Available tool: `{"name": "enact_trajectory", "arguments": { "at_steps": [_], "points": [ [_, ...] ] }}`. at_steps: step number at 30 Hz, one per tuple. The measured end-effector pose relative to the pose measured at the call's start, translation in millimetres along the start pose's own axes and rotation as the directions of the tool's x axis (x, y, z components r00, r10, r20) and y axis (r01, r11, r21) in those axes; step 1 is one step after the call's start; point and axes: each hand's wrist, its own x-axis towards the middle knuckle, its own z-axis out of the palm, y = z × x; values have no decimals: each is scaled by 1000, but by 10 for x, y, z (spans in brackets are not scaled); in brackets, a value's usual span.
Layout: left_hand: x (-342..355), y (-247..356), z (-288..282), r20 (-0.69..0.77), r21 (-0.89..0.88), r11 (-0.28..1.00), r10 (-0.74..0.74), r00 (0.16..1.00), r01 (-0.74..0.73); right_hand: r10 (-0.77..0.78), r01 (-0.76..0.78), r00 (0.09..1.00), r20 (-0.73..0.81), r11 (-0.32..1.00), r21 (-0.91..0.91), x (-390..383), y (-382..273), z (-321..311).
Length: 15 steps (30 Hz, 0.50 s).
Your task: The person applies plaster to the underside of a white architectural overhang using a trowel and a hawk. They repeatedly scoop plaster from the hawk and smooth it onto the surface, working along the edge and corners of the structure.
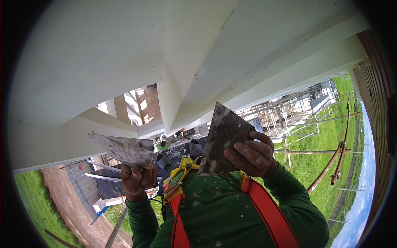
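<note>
My left hand is closed under a flat plate smeared with pale grey-white putty, gripping it from below. My right hand grips a dark, putty-spotted blade with a pointed top, which is held up a short way to the right of the plate; the two tools are apart. Above both hands is a white painted concrete surface with angled edges and faint marks along a seam. My green sleeves and a red and yellow harness show below the hands.
Metal scaffolding and bamboo poles stand at the right, over grass. An opening shows in the white structure. Far below are my feet on a dark platform, a person in green, a dirt path and corrugated sheeting.
</note>
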Motion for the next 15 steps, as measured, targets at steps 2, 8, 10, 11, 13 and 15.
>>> {"name": "enact_trajectory", "arguments": {
  "at_steps": [2,8,10,11,13,15],
  "points": [
    [13,-9,57,-33,-36,999,-25,999,24,11,-8,999,-43,998,60,-20,-9,64],
    [42,-107,111,7,-61,988,-139,990,140,626,-589,769,132,612,528,-243,-237,69],
    [44,-183,116,36,-24,978,-205,978,206,808,-685,548,218,284,670,-271,-322,157],
    [54,-216,134,53,-77,963,-255,965,259,871,-674,419,255,111,731,-241,-370,200],
    [105,-305,215,99,-180,914,-351,931,364,862,-544,367,351,-108,832,-44,-359,157],
    [143,-332,310,93,-142,891,-422,902,431,845,-452,381,375,-183,873,76,-398,152]
  ]
}}
